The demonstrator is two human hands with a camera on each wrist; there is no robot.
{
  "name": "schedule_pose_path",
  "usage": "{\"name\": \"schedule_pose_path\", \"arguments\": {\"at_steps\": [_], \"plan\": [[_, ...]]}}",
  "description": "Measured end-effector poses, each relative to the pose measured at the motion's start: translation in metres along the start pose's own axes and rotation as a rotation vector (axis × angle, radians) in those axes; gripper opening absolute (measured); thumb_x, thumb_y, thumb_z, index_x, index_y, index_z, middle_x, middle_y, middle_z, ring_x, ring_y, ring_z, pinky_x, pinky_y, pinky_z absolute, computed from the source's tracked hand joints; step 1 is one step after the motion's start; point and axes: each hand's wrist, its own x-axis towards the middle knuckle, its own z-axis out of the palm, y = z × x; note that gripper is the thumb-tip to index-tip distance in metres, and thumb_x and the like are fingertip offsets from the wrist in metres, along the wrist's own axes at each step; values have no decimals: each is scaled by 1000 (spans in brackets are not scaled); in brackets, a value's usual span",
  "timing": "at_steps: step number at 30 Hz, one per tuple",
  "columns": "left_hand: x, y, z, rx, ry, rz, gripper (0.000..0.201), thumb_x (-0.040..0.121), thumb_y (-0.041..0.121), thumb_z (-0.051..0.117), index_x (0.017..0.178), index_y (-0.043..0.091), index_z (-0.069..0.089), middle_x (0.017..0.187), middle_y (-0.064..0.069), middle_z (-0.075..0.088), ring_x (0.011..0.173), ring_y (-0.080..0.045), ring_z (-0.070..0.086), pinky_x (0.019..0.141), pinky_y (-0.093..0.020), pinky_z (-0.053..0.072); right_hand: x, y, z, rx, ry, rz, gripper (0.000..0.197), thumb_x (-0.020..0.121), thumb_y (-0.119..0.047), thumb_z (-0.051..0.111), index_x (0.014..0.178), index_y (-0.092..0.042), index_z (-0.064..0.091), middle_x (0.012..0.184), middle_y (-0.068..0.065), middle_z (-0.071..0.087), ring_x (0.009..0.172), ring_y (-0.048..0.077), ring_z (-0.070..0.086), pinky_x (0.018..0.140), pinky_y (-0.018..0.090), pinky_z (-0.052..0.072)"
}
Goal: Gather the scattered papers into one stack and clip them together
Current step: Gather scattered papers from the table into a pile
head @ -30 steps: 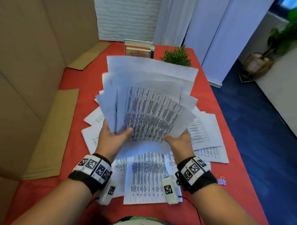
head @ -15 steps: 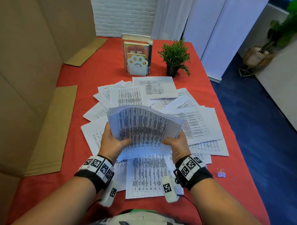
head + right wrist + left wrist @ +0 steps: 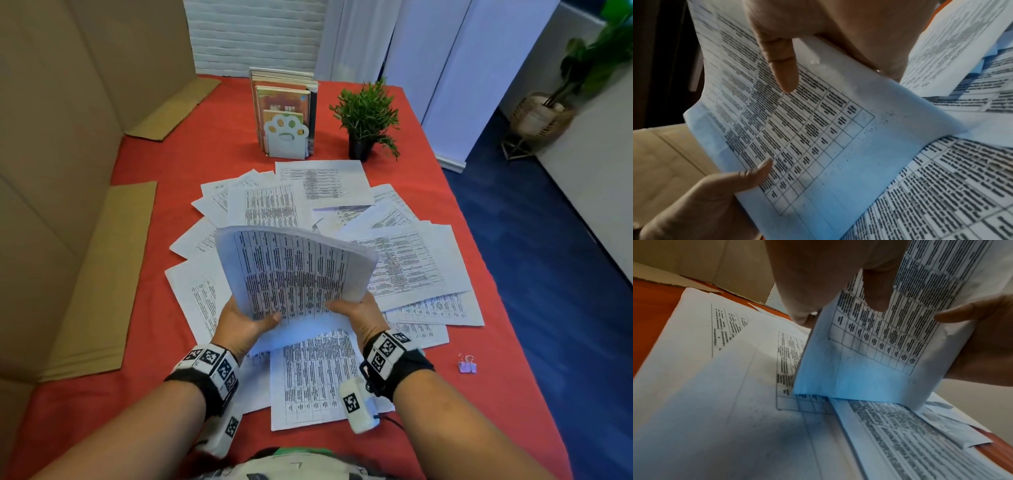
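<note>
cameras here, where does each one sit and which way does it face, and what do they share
Head: worn on the head, looks forward and down at the red table; shows both forearms, left hand and right hand gripping the paper stack.
Left wrist: under the left hand, looks along it; its thumb presses the stack, right hand opposite.
Right wrist: looks along the right hand, left hand below.
Shared: all three show the stack and the loose sheets.
</note>
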Motion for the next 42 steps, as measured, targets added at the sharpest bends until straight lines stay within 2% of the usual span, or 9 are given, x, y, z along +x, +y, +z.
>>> {"name": "schedule_pose_path", "arguments": {"at_steps": [3, 6, 11, 15, 18, 25, 29, 34, 42], "plan": [[1, -6, 2, 80, -5, -11, 32, 75, 11, 76, 99, 26, 60, 100, 11, 66, 103, -19, 62, 104, -43, 41, 3, 3, 1, -49, 6, -45, 12, 85, -13, 66, 95, -19, 63, 86, 1, 66, 87, 23, 62, 84, 40, 52], [5, -7, 5, 119, 85, 34, 25, 83, 7, 67, 104, 19, 61, 94, 9, 66, 98, -23, 63, 99, -43, 47, 11, -2, -2, -139, 71, -83, 26, 90, -19, 61, 114, -9, 61, 93, -1, 66, 93, 21, 62, 85, 33, 52], [14, 8, 8, 168, 239, 77, 24, 85, 4, 62, 102, 20, 56, 93, -4, 63, 89, -24, 59, 83, -35, 46, 41, 0, -47, -166, 259, -166, 31, 87, -14, 60, 116, -23, 59, 118, 7, 63, 112, 24, 60, 102, 42, 47], [15, 9, 0, 200, 282, 53, 21, 85, 4, 61, 103, 16, 57, 94, -9, 62, 85, -25, 58, 83, -36, 47, 67, 10, -132, -487, 652, 117, 57, 84, -19, 60, 137, -24, 42, 138, 18, 40, 117, 38, 53, 100, 46, 46], [12, 5, -1, 233, 282, 46, 21, 86, 3, 61, 102, 16, 56, 94, -7, 61, 83, -23, 57, 79, -31, 41, 77, 17, -181, -621, 760, 390, 68, 78, -21, 59, 140, -34, 34, 137, 20, 34, 113, 43, 52, 98, 50, 46], [19, -19, -9, 226, 296, -59, 24, 85, 7, 64, 106, 18, 59, 97, -7, 66, 89, -28, 63, 89, -41, 49, 93, 27, -214, -744, 733, 561, 74, 70, -19, 58, 137, -30, 27, 134, 18, 30, 123, 41, 34, 104, 54, 34], [22, -23, -14, 191, 306, -62, 27, 86, 7, 64, 112, 13, 60, 104, -8, 66, 94, -30, 63, 90, -43, 48, 99, 19, -200, -880, 667, 535, 79, 71, -25, 61, 141, -31, 23, 134, 16, 31, 122, 38, 32, 102, 50, 32], [26, -23, -20, 113, 350, -73, 29, 85, 4, 63, 112, 15, 59, 106, -8, 65, 97, -30, 62, 90, -43, 47, 106, 20, -153, -924, 596, 417, 88, 76, -15, 59, 147, -21, 9, 143, 12, 37, 130, 37, 33, 105, 50, 33], [27, -22, -28, -14, 390, -111, 33, 85, 3, 63, 116, 14, 59, 108, -10, 65, 97, -30, 63, 92, -44, 47, 93, 31, -73, -835, 277, 154, 55, 78, -15, 54, 131, -13, 40, 128, 15, 44, 109, 36, 55, 97, 41, 47]]}}
